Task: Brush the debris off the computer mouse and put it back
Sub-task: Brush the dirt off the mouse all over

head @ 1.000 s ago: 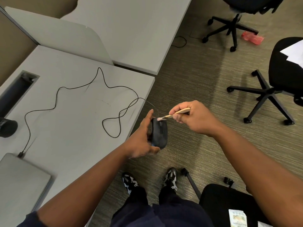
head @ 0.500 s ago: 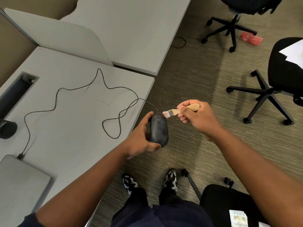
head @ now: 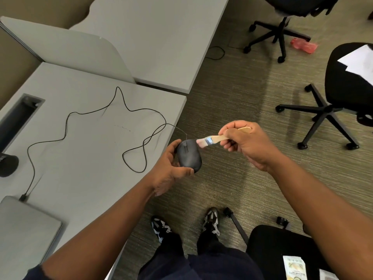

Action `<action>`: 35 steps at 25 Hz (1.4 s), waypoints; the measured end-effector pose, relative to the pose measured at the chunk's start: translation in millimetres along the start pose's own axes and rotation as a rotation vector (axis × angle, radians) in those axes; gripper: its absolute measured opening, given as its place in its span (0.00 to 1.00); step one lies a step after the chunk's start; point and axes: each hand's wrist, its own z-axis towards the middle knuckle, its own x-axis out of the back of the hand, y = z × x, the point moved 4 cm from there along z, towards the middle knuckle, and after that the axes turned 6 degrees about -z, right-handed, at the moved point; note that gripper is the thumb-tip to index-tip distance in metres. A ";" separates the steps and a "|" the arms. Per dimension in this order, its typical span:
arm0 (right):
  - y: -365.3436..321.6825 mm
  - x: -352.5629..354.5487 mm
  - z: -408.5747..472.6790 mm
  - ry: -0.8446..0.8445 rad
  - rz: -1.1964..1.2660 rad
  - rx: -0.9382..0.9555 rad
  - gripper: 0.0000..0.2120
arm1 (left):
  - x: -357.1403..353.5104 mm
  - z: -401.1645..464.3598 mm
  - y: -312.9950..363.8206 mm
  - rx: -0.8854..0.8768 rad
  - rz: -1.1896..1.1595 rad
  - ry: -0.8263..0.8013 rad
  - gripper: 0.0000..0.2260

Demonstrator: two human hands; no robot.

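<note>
Left hand (head: 169,168) of mine is cradling the mouse (head: 189,156) out past the desk (head: 84,154) edge, over the carpet, with my thumb at its front left side and my fingers curling under the rear. I am gripping it by the sides, which is leaving the whole top shell and wheel bare for brushing. My right hand (head: 245,143) is closing round the wooden handle of the brush (head: 210,140), and its pale bristles are just touching the mouse's front right corner. I am judging the mouse light and rigid, its smooth plastic a little slippery, so a side pinch looks safer than a flat palm. Its cord (head: 96,112) is trailing back in loose loops across the desk to a plug beside the laptop (head: 26,229); I am expecting it to tug if I am lifting too far.
</note>
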 end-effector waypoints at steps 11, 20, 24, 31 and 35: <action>6.3 -10.9 -10.9 -0.100 -0.078 0.003 0.10 | 1.7 5.6 -0.5 -0.015 -0.127 0.028 0.48; 1.7 -14.6 -7.4 -0.008 -0.228 0.166 0.08 | -2.8 9.3 7.9 -0.054 -0.141 0.132 0.47; 0.5 -16.8 -13.0 -0.033 -0.248 0.163 0.08 | -2.3 11.9 6.8 -0.040 -0.159 0.158 0.46; -1.5 -17.8 -16.1 -0.095 -0.309 0.132 0.16 | -1.8 10.1 7.6 -0.053 -0.252 0.186 0.51; -6.7 -8.8 -16.0 -0.075 -0.361 0.141 0.09 | -1.8 10.0 9.7 -0.051 -0.283 0.197 0.46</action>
